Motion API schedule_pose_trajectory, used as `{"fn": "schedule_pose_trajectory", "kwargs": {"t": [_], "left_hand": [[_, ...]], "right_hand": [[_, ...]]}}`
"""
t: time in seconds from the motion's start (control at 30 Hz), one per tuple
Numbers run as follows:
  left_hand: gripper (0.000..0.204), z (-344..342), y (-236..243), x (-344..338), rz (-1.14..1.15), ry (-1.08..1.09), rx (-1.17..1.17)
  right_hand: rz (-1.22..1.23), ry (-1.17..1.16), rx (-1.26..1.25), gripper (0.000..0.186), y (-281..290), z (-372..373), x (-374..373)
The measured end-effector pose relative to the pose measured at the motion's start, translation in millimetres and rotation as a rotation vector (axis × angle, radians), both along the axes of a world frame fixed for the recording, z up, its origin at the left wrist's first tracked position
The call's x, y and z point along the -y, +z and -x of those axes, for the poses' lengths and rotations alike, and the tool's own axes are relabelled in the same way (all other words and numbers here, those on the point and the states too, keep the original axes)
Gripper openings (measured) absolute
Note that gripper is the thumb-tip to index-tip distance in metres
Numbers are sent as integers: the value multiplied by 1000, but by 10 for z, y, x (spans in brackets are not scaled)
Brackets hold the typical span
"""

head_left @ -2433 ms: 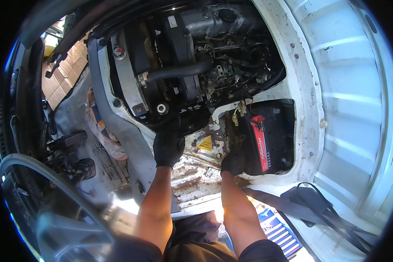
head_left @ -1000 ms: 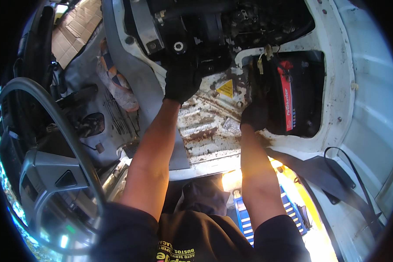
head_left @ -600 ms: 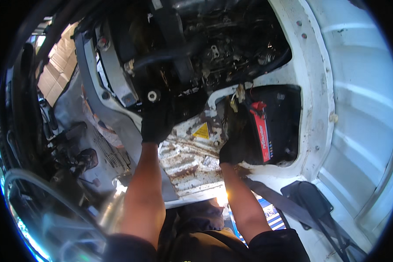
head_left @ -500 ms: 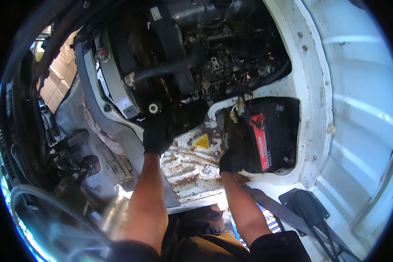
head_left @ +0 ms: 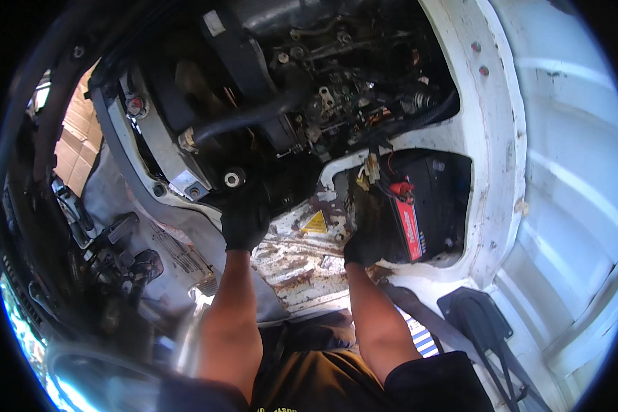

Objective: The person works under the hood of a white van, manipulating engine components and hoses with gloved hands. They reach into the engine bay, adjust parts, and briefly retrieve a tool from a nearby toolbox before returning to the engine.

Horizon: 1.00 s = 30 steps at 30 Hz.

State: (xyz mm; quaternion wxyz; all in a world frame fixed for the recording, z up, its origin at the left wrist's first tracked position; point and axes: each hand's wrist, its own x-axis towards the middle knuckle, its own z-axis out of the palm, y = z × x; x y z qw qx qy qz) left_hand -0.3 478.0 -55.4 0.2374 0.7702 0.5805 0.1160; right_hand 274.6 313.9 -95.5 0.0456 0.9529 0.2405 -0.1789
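My left hand, in a black glove, reaches down into the dark front corner of the engine bay. Just beyond it shows a round metal ring-shaped part; whether my hand touches it I cannot tell. My left fingers are lost in the shadow. My right hand, also black-gloved, is at the left edge of the battery opening, beside the black battery with its red label. Its fingers merge with the dark gap there. Between my hands lies a rusty, paint-worn white metal panel with a yellow triangular sticker.
A black hose crosses from the radiator toward the engine. Wires with connectors and a red terminal cover hang over the battery. Left are pedals and a blurred steering wheel; right, a black belt housing and white body wall.
The whole view has shifted and turned a little. Both hands stay close to the same spots, the left by the ring-shaped part and the right beside the battery.
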Motion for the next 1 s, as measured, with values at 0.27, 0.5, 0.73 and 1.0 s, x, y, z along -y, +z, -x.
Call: {"fn": "schedule_pose_trajectory", "kwargs": {"t": [0.27, 0.5, 0.73, 1.0], "left_hand": [[38, -8, 26, 19, -17, -35, -2], [45, 6, -9, 48, -9, 2, 18], [39, 11, 21, 57, -40, 12, 30], [40, 13, 19, 87, -72, 10, 39]], "right_hand": [[-175, 98, 132, 61, -108, -11, 114], [-148, 103, 242, 54, -203, -5, 152], [-183, 48, 178, 57, -163, -9, 112], [-145, 18, 163, 56, -208, 11, 168]]}}
